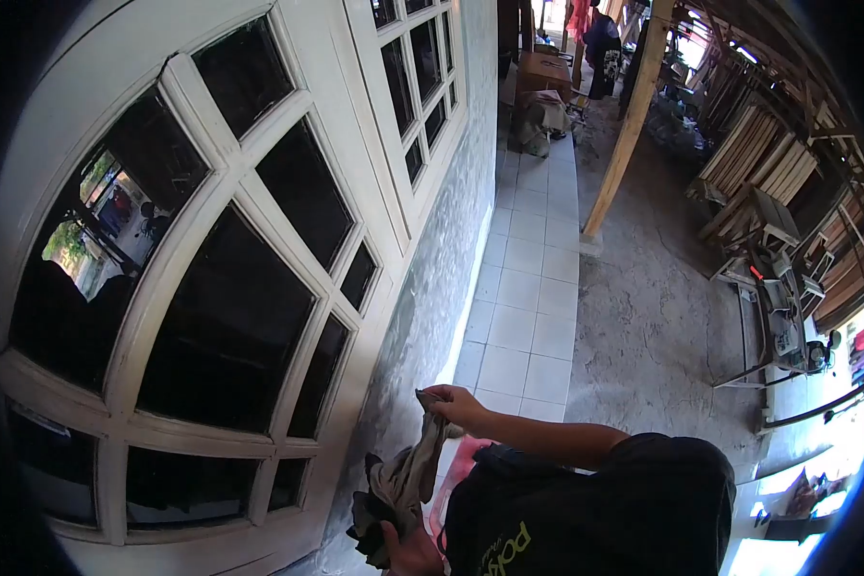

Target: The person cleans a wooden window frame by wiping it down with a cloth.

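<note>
A bunched grey-brown cloth with darker folds hangs between my two hands, close by the wall below the window. My right hand pinches its upper end, arm stretched out across the view. Lower down, near the bottom edge, my left hand grips the dark, crumpled part of the cloth. My dark shirt hides some of the left hand and its arm. Behind the cloth a strip of pink and red material shows beside my body.
White-framed window panes fill the left side, above a mottled grey wall. A tiled ledge runs ahead to a brown wooden cabinet with cloth before it. A wooden post stands at the ledge's edge; benches line the right.
</note>
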A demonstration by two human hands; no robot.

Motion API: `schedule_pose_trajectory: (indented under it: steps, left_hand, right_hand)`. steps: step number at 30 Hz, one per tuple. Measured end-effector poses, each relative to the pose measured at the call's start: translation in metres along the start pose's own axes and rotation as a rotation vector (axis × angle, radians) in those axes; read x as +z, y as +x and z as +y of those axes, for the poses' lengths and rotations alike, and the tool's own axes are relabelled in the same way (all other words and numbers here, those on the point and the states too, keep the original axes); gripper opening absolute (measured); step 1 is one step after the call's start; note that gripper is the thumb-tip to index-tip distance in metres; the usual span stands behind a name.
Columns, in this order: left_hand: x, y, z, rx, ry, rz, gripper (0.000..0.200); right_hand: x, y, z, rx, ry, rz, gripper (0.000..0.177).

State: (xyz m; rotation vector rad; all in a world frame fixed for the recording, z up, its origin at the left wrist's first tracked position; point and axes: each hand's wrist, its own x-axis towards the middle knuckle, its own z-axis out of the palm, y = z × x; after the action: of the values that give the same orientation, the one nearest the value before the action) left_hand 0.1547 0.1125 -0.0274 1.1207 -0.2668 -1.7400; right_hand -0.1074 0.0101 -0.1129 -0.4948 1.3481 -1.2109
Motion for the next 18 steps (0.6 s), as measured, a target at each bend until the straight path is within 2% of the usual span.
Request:
schedule_pose_trajectory:
  steps: [1,3,6,7,10,12,13,14,16,17,18]
  left_hand:
    - [-0.004,0.001,-0.002,-0.036,0.055,0.042,0.038]
    - [-0.007,0.0,-0.006,0.094,0.348,0.047,0.04]
    - [-0.004,-0.005,-0.011,0.305,0.777,0.061,0.042]
    - [-0.004,-0.005,-0.011,0.377,0.918,0.072,0.043]
    - [-0.039,0.011,-0.007,1.577,1.603,-0.401,0.042]
    - [-0.087,0.031,-0.042,1.023,1.474,-0.202,0.044]
    - [-0.081,0.03,-0.048,0.768,1.381,-0.089,0.046]
    - [-0.079,0.026,-0.046,0.67,1.34,-0.056,0.045]
    - [-0.027,0.004,-0.022,0.619,1.333,-0.065,0.045]
    - [-0.02,0.001,-0.02,0.607,1.339,-0.062,0.045]
    - [-0.016,-0.001,-0.018,0.598,1.345,-0.057,0.045]
  right_hand:
    - [0.002,-0.001,0.005,-0.048,-0.009,0.028,0.04]
    - [0.009,-0.006,0.013,-0.142,-0.026,0.085,0.036]
    - [0.015,-0.014,0.019,0.177,0.016,0.034,0.04]
    - [0.014,-0.003,0.044,0.249,0.037,-0.005,0.035]
    - [0.012,0.006,0.081,0.265,0.157,-0.109,0.032]
    - [0.013,0.005,0.068,0.234,0.146,-0.083,0.036]
    - [0.014,0.003,0.063,0.217,0.143,-0.069,0.038]
    - [0.017,-0.002,0.061,0.221,0.083,0.001,0.04]
    - [0.019,-0.01,0.058,0.219,-0.035,0.144,0.046]
    - [0.024,-0.031,0.03,0.304,-0.251,0.224,0.055]
    - [0.027,-0.04,0.019,0.425,-0.242,0.169,0.056]
